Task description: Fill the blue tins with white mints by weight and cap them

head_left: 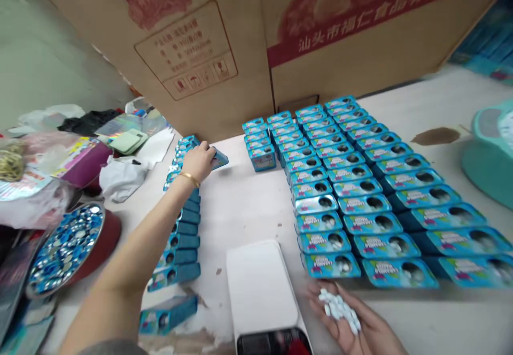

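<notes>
My left hand (pixel 199 163), wearing a gold bangle, reaches to the far end of a row of blue tins (pixel 188 226) at the left. Its fingers are closed on a small blue tin (pixel 219 159), which is tilted. Low on the right, my right hand (pixel 366 317) lies palm up and cupped, with a small heap of white candies (pixel 340 310) in it. Just beyond it stand several rows of blue tins (pixel 331 264), with round holes in their tops. Beside the right hand is a white scale (pixel 260 285) with a dark display.
A red bowl (pixel 114 232) of shiny blue and silver caps stands at the left, below a clutter of bags (pixel 122 178). A large cardboard box (pixel 248 39) walls off the back. At the right edge is a turquoise basin (pixel 484 168).
</notes>
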### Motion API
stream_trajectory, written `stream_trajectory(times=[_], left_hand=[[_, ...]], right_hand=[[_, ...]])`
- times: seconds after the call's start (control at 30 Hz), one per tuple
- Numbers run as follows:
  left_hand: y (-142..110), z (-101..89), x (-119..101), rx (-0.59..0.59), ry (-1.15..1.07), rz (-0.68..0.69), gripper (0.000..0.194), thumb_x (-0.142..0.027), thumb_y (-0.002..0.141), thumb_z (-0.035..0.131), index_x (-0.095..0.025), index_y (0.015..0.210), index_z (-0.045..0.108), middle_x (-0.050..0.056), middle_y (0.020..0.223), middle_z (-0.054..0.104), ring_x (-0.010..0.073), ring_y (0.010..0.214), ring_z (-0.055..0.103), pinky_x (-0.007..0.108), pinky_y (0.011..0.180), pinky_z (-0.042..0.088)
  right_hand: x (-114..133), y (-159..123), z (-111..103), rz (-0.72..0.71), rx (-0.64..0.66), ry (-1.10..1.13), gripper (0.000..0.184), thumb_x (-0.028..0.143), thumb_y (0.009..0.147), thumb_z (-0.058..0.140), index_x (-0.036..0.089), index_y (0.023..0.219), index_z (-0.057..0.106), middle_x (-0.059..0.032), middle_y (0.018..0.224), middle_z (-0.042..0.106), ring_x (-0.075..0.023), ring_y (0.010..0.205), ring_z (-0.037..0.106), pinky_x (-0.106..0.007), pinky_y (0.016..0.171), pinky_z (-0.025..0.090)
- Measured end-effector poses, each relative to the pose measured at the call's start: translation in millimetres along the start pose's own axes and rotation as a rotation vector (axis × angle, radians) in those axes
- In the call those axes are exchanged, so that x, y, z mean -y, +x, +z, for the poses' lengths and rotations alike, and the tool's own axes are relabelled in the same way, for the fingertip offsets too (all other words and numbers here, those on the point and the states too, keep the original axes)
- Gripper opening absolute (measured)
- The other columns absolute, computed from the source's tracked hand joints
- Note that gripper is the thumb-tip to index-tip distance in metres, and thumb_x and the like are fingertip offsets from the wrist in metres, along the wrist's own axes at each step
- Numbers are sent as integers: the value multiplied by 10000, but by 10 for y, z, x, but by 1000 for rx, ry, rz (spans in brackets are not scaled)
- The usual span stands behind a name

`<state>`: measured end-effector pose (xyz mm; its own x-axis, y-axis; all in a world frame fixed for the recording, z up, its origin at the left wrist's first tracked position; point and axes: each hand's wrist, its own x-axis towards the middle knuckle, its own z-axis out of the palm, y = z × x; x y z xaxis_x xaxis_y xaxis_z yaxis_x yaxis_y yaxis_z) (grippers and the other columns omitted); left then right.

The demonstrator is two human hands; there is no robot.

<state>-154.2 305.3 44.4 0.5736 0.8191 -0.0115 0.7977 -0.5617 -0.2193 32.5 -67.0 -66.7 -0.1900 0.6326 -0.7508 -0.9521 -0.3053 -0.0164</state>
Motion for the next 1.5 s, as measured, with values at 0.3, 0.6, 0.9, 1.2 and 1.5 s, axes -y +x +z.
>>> stream_trajectory(times=[0.3,0.6,0.9,1.2,1.5], left_hand=[[-1868,-591,-1252,144,-80,427,195,-330,889,493,-179,820,595,54,824,548,148,664,521,279,589,403],[-2149,-602,-1550,79,-160,426,268,-357,844,575,-171,1034,540,99,1035,584,241,887,564,385,753,477],[-2923,-272,-2507,168,-465,495,158,-231,920,401,-172,983,533,74,964,536,175,825,542,289,659,471],[-3108,-112,-2686,247,-586,253,139,-168,849,457,-180,971,522,72,948,472,170,727,524,282,554,454],[-3055,-129,-2640,298,-590,262,108,-179,865,455,-167,940,531,65,957,501,163,746,548,278,627,488]], right_hand=[[-189,-388,146,2,10,-1,208,130,838,551,45,1001,647,-184,1056,697,-271,1074,630,-344,899,548],[-354,-678,-4,-9,67,-59,239,118,875,480,36,1043,629,-196,1067,692,-242,1031,655,-313,869,556],[-458,-676,-232,41,122,6,168,121,871,496,109,888,663,-42,816,741,-123,735,697,-242,727,581],[-523,-808,-266,109,8,-23,195,93,861,477,102,953,649,-53,902,740,-137,899,687,-269,880,535],[-526,-793,-263,108,30,-46,185,92,851,490,115,942,650,-57,910,738,-151,894,690,-300,887,535]])
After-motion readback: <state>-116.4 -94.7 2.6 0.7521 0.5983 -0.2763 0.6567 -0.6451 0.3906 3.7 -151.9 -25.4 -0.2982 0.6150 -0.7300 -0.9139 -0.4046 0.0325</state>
